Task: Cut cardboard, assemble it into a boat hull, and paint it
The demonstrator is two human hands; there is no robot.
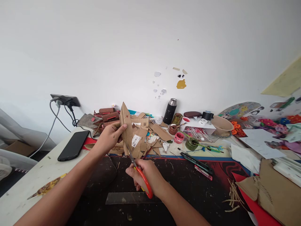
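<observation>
My left hand [113, 135] pinches a long, pointed piece of brown cardboard [126, 123], held upright with its tip toward the wall. My right hand [147, 174] is closed round the handles of red-orange scissors [146, 183]. The scissor blades point up and away and meet the lower end of the cardboard piece. Whether they are fully closed on it is hard to tell. Behind the held piece lies a pile of cardboard scraps [161, 131], one with a white label.
A clear ruler [127, 198] lies on the dark mat [174, 205]. A phone [73, 145] is at the left. Paint jars [179, 137], a black flask [170, 111] and a cutter [196, 162] stand or lie to the right, with cardboard [278, 191] beyond.
</observation>
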